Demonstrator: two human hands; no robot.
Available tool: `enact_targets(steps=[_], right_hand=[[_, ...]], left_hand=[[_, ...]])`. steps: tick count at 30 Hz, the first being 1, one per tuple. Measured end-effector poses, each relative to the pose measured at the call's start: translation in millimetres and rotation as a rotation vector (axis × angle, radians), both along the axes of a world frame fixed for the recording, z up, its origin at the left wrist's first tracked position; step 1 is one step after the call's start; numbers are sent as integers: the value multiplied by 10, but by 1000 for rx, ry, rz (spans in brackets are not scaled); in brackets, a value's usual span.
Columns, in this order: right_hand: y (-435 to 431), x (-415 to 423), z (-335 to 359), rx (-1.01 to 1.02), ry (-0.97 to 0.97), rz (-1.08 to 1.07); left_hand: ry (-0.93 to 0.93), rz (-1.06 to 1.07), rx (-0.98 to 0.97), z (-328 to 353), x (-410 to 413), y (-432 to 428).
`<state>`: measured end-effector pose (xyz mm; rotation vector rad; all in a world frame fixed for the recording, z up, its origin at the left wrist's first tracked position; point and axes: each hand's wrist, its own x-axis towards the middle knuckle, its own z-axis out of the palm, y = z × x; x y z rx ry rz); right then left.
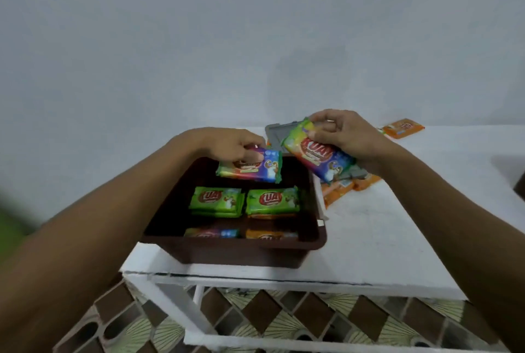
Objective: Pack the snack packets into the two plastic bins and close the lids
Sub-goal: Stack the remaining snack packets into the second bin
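snack packets (318,154) pinched in both hands above brown bin (235,247).

A single head-worn, wide-angle view looks forward and down from above the near edge of the white worktop (369,253). It faces a plain pale wall (199,40) filling the upper half, toward 12 o'clock. Both forearms enter from 7 and 5 o'clock, close to the lens. The patterned tiled floor (284,315) shows at 6 o'clock, under the worktop's frame.
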<state>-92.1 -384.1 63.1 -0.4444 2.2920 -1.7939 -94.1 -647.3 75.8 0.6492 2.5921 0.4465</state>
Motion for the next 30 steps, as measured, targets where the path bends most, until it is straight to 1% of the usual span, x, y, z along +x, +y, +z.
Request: enact_targets(steps=[2,4,7,8,9,11,13,16,21,27,30], right_hand=[[-276,51,14,97,-31,75],[-519,103,-62,269,-44,186],[-831,210,-266,679,13,411],[-914,239,-341,807,57,473],[-990,271,-419,891,89,509],[-1087,330,-551,990,107,559],[-1108,376,-655,1079,138,617],[-1105,407,-757,1128,97,655],[-1117,386,-776,1107,94,623],[-1112,380,-775,1105,97,612],[-1122,408,-777,1097,130,586]], left_hand=[[-55,-23,-40,-117,47,-237],[-125,-58,-115,-311,95,-382],[-276,-117,-250,-686,205,-458],[-291,-137,-294,-790,244,-481],[-267,-161,-317,-874,274,-520],[-171,-188,-299,-923,318,-607],[-120,-204,-300,-895,351,-648],[-109,-228,-342,-910,396,-665],[-93,-218,-256,-945,385,-691],[-142,-235,-263,-935,382,-673],[-75,-218,-252,-945,401,-666]])
